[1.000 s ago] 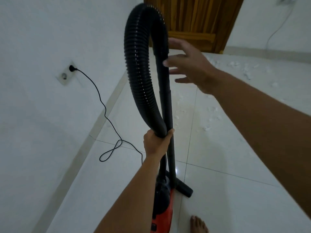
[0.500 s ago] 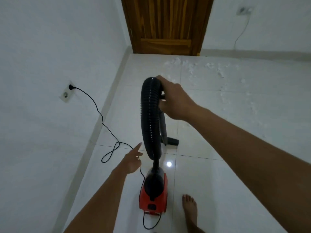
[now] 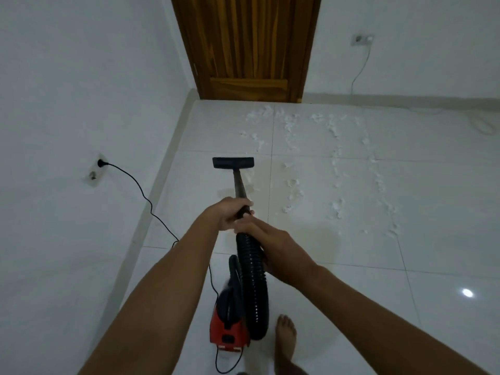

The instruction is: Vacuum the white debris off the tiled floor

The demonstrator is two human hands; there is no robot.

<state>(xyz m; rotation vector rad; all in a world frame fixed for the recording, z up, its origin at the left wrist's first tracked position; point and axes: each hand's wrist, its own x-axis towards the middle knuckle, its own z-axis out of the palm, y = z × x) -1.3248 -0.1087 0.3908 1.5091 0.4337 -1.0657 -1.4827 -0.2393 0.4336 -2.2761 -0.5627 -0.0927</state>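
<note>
A red and black vacuum cleaner (image 3: 228, 324) sits on the white tiled floor (image 3: 405, 266) by my bare foot. Its ribbed black hose (image 3: 253, 272) loops up to a black wand (image 3: 239, 185). The wand slopes down and away to a flat black nozzle (image 3: 233, 162) lying on the floor. My left hand (image 3: 230, 215) grips the wand's near end. My right hand (image 3: 270, 244) grips the hose top just behind it. White debris (image 3: 293, 185) lies in several rows to the right of the nozzle and beyond it.
A black power cord (image 3: 143, 196) runs from a wall socket (image 3: 94, 170) on the left along the floor to the vacuum. A wooden door (image 3: 251, 47) closes the far wall. A second socket (image 3: 361, 40) with a white cable (image 3: 484, 123) is at the far right. My bare foot (image 3: 285, 336) stands beside the vacuum.
The wand has swung down from upright to point forward, with the nozzle now on the floor ahead. My left hand, free half a second ago, has taken the wand; my right holds the hose.
</note>
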